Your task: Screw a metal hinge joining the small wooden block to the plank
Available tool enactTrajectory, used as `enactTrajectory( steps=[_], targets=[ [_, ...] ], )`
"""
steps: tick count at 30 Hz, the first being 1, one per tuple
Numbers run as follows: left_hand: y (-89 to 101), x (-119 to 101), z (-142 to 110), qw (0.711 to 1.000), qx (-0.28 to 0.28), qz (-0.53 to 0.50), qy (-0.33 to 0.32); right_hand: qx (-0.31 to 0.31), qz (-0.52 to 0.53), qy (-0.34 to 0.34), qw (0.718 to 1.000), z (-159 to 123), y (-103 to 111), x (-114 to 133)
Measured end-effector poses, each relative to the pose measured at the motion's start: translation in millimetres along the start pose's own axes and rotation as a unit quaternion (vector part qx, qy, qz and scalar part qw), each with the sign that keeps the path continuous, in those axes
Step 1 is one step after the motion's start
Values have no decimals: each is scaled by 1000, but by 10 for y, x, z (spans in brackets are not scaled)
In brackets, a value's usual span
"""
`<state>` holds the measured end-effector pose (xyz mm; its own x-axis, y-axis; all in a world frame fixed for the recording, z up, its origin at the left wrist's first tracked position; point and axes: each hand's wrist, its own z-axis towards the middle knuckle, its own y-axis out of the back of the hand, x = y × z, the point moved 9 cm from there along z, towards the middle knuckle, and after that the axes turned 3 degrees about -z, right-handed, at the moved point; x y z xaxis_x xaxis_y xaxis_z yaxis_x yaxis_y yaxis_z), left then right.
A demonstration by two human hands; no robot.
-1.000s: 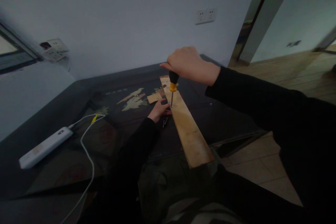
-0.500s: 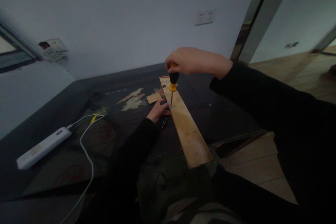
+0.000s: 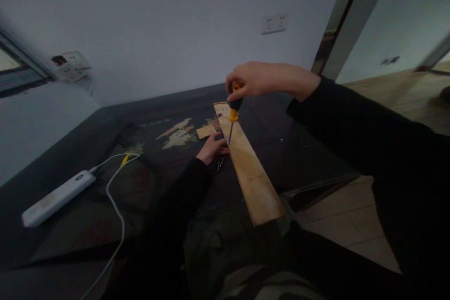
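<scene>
My right hand (image 3: pixel 251 78) is wrapped round the top of a screwdriver (image 3: pixel 233 115) with a yellow and black handle. The shaft slants down, and its tip meets a small shiny metal piece (image 3: pixel 228 140) at the left edge of a long wooden board (image 3: pixel 251 171). My left hand (image 3: pixel 213 146) rests low beside that edge, its fingertips bent in around the metal piece; exactly how they grip it is too small to tell. Two screws or nails (image 3: pixel 220 164) lie on the dark table just in front of my left hand.
A small wood offcut (image 3: pixel 206 131) lies left of the board on the dark table (image 3: pixel 168 103). At the left is a white power strip (image 3: pixel 58 199) with a white cable (image 3: pixel 117 208) running off the front. The board's near end overhangs the table edge towards my lap.
My right hand has shifted slightly right, with its grip turned on the handle. The screwdriver leans more to the right, its tip in the same spot. My left hand and the board stay put.
</scene>
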<state>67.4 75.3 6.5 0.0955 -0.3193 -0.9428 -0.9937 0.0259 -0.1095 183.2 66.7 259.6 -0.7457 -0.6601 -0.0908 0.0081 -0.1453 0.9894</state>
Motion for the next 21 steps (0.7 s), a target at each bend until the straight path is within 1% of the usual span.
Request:
enactTrajectory(
  steps=[2, 4, 6, 10, 12, 14, 17, 21],
  targets=[
    [5, 5, 7, 1000, -1, 4, 0, 15, 1, 38, 999, -10, 18, 42],
    [4, 3, 11, 1000, 1, 4, -1, 3, -15, 41, 999, -16, 44, 70],
    [-1, -4, 13, 1000, 4, 3, -6, -24, -36, 10, 999, -16, 56, 81],
    [-1, -4, 17, 1000, 4, 4, -10, -89, -61, -83, 991, -8, 38, 53],
    [4, 2, 23, 1000, 5, 2, -10, -104, -64, -108, 987, 2, 11, 28],
    [7, 6, 29, 1000, 8, 0, -12, -100, -60, -114, 987, 12, -12, -10],
    [13, 15, 34, 1000, 10, 0, -12, -77, -35, -79, 993, 10, 0, -52],
    [12, 21, 27, 1000, 13, 5, -8, -54, -1, 16, 998, -17, 80, 4]
  ],
)
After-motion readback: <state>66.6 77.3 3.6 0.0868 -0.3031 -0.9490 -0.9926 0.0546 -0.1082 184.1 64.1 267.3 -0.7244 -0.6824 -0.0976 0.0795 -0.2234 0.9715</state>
